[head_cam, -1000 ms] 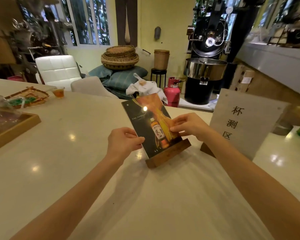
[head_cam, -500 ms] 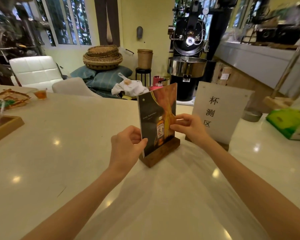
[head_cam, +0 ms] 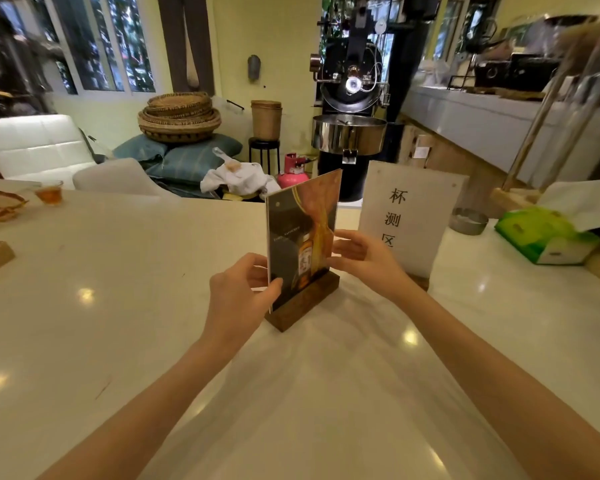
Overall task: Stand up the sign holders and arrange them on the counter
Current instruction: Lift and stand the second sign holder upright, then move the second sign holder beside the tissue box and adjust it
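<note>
head view: upright on the desk [head_cam: 118, 271], dark sign [head_cam: 300, 237] in its wood base [head_cam: 303, 301], just left of the white sign [head_cam: 409, 216]. left hand [head_cam: 238, 299] pinching its near edge, right hand [head_cam: 364, 258] open, fingers [head_cam: 343, 244] beside it, contact unclear. best squared gently, released slowly.

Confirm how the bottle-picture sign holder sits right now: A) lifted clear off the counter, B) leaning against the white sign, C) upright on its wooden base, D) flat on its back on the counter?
C: the sign holder stands upright, its wooden base resting on the counter, apart from the white sign.
</note>
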Tool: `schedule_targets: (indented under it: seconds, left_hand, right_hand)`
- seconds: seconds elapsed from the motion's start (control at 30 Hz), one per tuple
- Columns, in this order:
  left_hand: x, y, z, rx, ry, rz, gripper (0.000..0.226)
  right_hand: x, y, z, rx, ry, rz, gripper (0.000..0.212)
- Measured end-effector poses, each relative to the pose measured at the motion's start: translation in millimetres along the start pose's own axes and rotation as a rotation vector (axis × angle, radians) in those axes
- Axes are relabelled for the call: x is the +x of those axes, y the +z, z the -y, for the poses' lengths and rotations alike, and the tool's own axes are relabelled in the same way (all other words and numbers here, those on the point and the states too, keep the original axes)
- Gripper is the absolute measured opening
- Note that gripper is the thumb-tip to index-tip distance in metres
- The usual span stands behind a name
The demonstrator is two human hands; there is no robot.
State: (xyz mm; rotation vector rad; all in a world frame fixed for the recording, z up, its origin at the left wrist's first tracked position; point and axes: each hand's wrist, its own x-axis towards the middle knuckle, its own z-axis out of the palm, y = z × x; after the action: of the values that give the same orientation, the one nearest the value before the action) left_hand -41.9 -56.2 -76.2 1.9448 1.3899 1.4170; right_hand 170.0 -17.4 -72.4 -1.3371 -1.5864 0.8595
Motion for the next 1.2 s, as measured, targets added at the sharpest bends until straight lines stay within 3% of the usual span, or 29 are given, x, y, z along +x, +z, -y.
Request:
schedule_targets:
  seconds: [0.1, 0.2, 0.3, 0.37, 0.43, 0.5, 0.63, 0.77, 0.9, 1.2]
  left_hand:
    - [1.0, 1.3, 3.0, -0.018, -0.031, 0.12, 0.047]
    - [5.7, 0.3, 6.8, -0.002, -0.045, 0.194, 0.049]
    - [14.5, -1.2, 8.0, 0.02, -0.051, 0.216, 0.041]
    - [20.3, -0.4, 7.7, 0.042, -0.047, 0.236, 0.035]
    - [25.5, 0.9, 6.9, 0.054, -0.059, 0.252, 0.032]
    - [29.7, 1.9, 6.4, 0.049, -0.078, 0.273, 0.03]
    - [32.1, 3.6, 7.0, 0.08, -0.097, 0.38, 0.032]
    - [32.8, 3.5, 5.6, 0.05, -0.083, 0.396, 0.031]
    - [31.4, 12.8, 1.8, 0.064, -0.04, 0.366, 0.027]
    - [29.8, 57.9, -20.6, -0.019, 0.032, 0.316, 0.021]
  right_hand:
    - [-15.8, -15.1, -7.1, -0.026, -0.022, -0.058, 0.03]
    - [-36.4, -34.7, -18.8, -0.057, -0.084, -0.311, 0.01]
    - [-50.4, -59.2, -31.8, -0.13, -0.125, -0.707, 0.014]
    - [-49.5, -73.0, -37.8, -0.196, -0.075, -0.836, 0.027]
    - [-43.6, -81.8, -43.2, -0.198, 0.012, -0.812, 0.044]
    - [-37.6, -85.6, -47.9, -0.184, 0.062, -0.682, 0.052]
    - [-30.5, -82.2, -55.8, -0.181, 0.094, -0.5, 0.031]
    - [-28.5, -83.3, -56.1, -0.184, 0.045, -0.538, 0.012]
    - [-29.3, -88.0, -56.1, -0.194, 0.095, -0.525, 0.016]
    - [-57.0, -98.8, -52.5, -0.338, 0.161, -0.669, 0.016]
